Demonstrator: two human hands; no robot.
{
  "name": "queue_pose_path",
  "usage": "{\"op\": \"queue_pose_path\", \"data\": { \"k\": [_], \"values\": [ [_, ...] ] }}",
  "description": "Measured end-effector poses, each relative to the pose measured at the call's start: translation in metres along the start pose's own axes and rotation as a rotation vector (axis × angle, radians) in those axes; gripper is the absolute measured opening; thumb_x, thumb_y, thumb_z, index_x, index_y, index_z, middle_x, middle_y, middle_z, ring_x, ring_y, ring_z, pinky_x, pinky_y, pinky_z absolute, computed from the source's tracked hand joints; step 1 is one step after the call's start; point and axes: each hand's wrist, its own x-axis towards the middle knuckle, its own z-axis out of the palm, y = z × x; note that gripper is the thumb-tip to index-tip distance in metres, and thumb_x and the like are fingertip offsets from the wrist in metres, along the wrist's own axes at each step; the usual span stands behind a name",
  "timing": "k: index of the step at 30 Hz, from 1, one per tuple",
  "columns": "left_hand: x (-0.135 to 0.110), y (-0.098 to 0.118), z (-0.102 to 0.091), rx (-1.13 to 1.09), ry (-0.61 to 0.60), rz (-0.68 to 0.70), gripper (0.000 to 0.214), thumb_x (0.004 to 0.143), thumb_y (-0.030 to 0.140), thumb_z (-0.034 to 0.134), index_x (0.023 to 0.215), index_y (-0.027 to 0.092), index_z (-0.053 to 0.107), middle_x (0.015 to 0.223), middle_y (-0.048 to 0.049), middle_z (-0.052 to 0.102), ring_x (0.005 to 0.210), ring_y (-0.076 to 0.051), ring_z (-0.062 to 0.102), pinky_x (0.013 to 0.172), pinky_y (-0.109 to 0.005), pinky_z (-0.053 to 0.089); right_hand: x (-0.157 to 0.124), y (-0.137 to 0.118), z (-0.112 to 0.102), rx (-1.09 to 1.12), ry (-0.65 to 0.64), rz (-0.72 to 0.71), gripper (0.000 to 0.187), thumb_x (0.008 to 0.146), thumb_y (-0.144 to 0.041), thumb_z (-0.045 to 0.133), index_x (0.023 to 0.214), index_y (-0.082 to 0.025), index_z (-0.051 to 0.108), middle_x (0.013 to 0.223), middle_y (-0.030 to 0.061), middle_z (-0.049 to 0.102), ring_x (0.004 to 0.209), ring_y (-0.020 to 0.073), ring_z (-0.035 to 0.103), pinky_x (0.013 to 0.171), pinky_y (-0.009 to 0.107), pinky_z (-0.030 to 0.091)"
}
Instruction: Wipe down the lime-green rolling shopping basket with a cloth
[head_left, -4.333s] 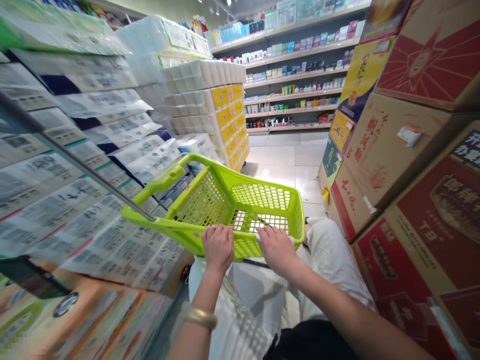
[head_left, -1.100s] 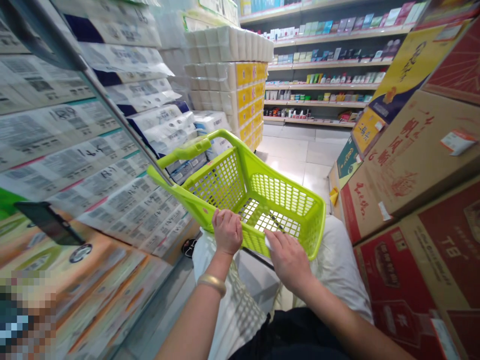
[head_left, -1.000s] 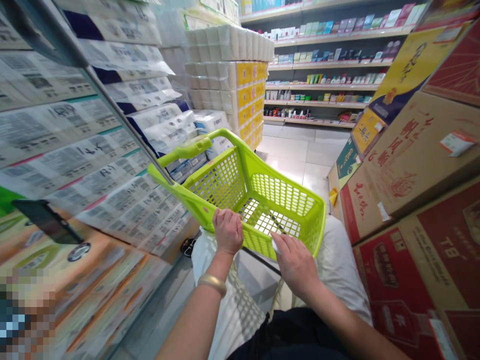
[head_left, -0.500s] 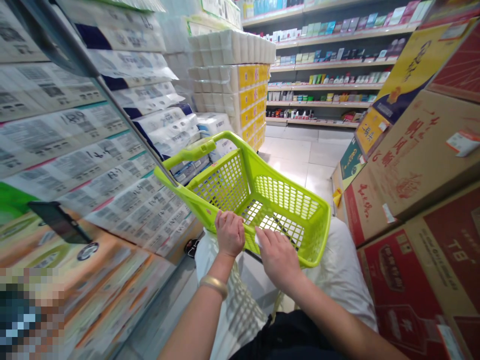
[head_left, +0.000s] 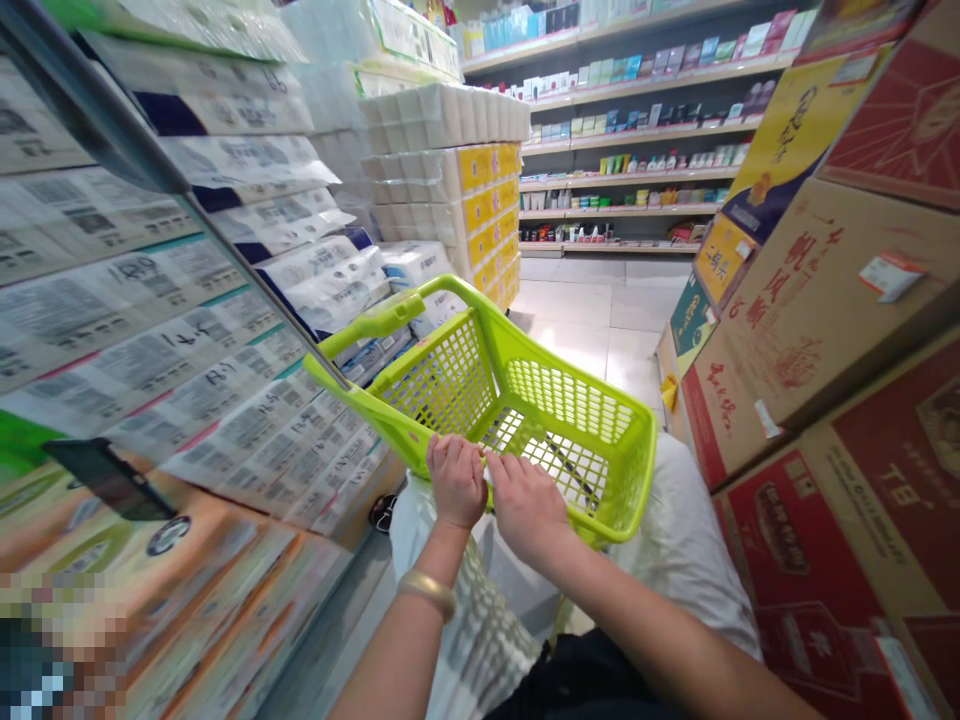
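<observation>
A lime-green plastic shopping basket [head_left: 577, 385] with slotted walls rests in front of me, tilted, nothing inside it. From its left end a metal pull rod [head_left: 255, 285] rises to a dark grip at the upper left. My left hand [head_left: 456, 482] is wrapped round the basket's near rim, a gold bangle on its wrist. Right beside it, my right hand [head_left: 527, 505] is closed over the same rim. A sliver of white, looking like tissue [head_left: 490, 468], shows at its fingertips; most of it is hidden by the fingers.
Stacked packs of paper [head_left: 225, 350] line the left side. Cardboard cartons [head_left: 810, 310] are piled on the right. Wrapped rolls [head_left: 450, 115] stand ahead, with stocked shelves [head_left: 637, 130] behind. A dark flat device [head_left: 112, 480] is at the lower left.
My right hand has slid left along the rim with the white piece, up against my left hand. The left hand keeps its hold; the view has shifted slightly.
</observation>
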Motion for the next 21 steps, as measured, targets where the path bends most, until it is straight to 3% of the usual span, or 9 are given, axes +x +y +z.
{"op": "queue_pose_path", "data": {
  "k": [3, 12, 17, 21],
  "values": [
    [0.001, -0.004, -0.001, 0.008, -0.011, 0.027, 0.028, 0.091, 0.018, 0.035, 0.079, 0.020, 0.061, 0.082, -0.0076, 0.060, 0.101, -0.025, 0.049, 0.105, -0.046, 0.029, -0.002, 0.002, 0.003, 0.019, 0.057, -0.047, 0.043, 0.091, -0.013, 0.043, 0.133, -0.014, 0.046, 0.105, 0.0106, 0.061, 0.089, 0.0218, 0.055, 0.077, 0.036, 0.044],
    [0.000, -0.006, 0.000, 0.014, 0.019, 0.056, 0.027, 0.090, 0.017, 0.037, 0.078, 0.019, 0.061, 0.081, -0.0074, 0.060, 0.101, -0.025, 0.049, 0.104, -0.046, 0.029, -0.065, 0.045, 0.007, 0.006, 0.217, -0.032, 0.045, 0.089, -0.012, 0.045, 0.133, -0.018, 0.048, 0.112, 0.0096, 0.062, 0.093, 0.0205, 0.054, 0.081, 0.033, 0.040],
    [0.001, -0.001, 0.000, 0.028, 0.035, 0.037, 0.028, 0.091, 0.017, 0.035, 0.077, 0.019, 0.059, 0.080, -0.0079, 0.059, 0.098, -0.025, 0.049, 0.104, -0.046, 0.030, -0.041, 0.025, 0.005, -0.010, 0.138, 0.053, 0.040, 0.088, -0.012, 0.047, 0.128, -0.017, 0.053, 0.104, 0.0102, 0.064, 0.089, 0.0213, 0.055, 0.079, 0.035, 0.041],
    [0.001, -0.002, -0.002, 0.023, 0.028, 0.029, 0.028, 0.091, 0.018, 0.036, 0.076, 0.019, 0.059, 0.079, -0.0076, 0.059, 0.098, -0.025, 0.049, 0.103, -0.046, 0.030, -0.007, 0.003, 0.004, 0.027, 0.071, 0.002, 0.039, 0.089, -0.013, 0.046, 0.128, -0.015, 0.050, 0.101, 0.0105, 0.062, 0.087, 0.0211, 0.055, 0.076, 0.035, 0.043]
  ]
}}
